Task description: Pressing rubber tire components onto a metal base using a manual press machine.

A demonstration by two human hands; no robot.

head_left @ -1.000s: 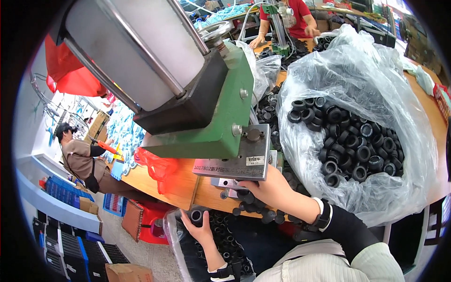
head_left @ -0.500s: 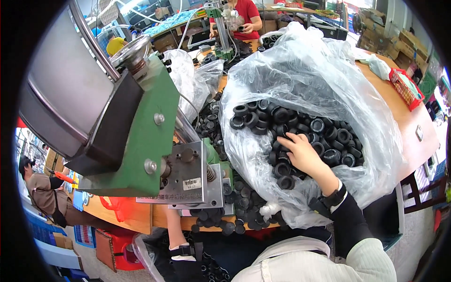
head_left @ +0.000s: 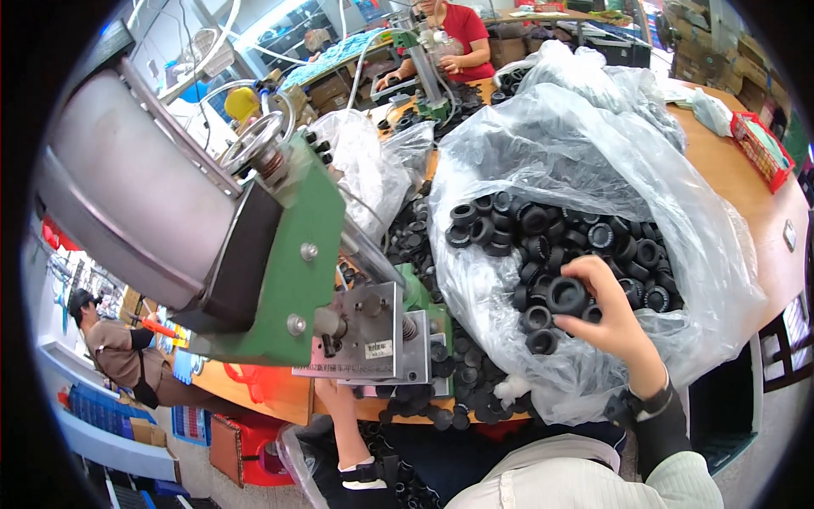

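My right hand point(head_left: 617, 321) grips a small black rubber tyre point(head_left: 566, 297) between thumb and fingers, just above a heap of similar tyres point(head_left: 646, 253). That heap lies in a large open clear plastic bag point(head_left: 712, 225) on the table. At the left stands a green press point(head_left: 292, 280) with a grey cylinder point(head_left: 140, 182) and a metal block point(head_left: 360, 322) low on its front. My left hand point(head_left: 331, 392) reaches in under this block; its fingers are hidden there. Flat black rubber discs point(head_left: 479, 382) lie scattered round the press's base.
Another clear bag point(head_left: 360, 161) lies behind the press. A red basket point(head_left: 761, 153) sits at the table's right edge. Across the table a person in red point(head_left: 466, 38) works at a similar press point(head_left: 428, 76). Another person point(head_left: 119, 348) is at the left. A black bin point(head_left: 725, 407) stands right of me.
My right hand has closed on a tyre and lifted it slightly off the heap. The whole view has shifted, so things appear further right. My left hand remains under the press block.
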